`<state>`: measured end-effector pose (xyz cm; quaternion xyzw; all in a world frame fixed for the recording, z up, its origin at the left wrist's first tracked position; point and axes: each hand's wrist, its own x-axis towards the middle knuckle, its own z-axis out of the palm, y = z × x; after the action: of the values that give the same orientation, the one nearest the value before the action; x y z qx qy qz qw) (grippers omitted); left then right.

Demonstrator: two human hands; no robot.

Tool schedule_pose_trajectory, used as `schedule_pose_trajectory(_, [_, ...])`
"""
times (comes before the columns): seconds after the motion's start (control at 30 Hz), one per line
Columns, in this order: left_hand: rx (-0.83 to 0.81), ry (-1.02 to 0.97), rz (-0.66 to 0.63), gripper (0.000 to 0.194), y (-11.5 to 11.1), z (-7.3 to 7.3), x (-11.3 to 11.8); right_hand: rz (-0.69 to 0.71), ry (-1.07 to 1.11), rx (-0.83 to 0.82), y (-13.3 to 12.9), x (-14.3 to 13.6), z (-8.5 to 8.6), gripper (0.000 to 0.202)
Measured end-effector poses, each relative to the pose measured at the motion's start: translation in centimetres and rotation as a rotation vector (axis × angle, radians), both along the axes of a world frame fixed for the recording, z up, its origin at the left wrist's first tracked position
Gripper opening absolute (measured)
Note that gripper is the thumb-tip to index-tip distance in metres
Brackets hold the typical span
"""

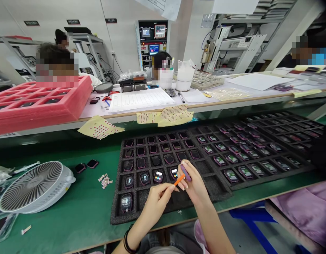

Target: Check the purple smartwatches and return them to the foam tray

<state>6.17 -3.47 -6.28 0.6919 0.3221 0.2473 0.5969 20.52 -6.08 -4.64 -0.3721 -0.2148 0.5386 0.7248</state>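
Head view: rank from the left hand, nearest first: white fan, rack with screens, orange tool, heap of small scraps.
From the left hand:
1. Orange tool: held in it.
2. Heap of small scraps: to its left, on the green bench.
3. White fan: farther left, same bench.
4. Rack with screens: far ahead, in the background.

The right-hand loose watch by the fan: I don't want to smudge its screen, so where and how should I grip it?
Probably best by the near and far edges of the watch, coming from above and its right: it appears to lie flat, dark screen up, with the other watch close on its left. The left hand is nearer but holds an orange stick.
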Motion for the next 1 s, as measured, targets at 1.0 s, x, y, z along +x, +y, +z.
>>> schedule_pose_trajectory(1.0, [-0.18, -0.169, 0.063, 0.054, 0.3, -1.7, -0.5, 0.2, 0.4, -0.048, 0.8, -2.7, -2.1, 0.03])
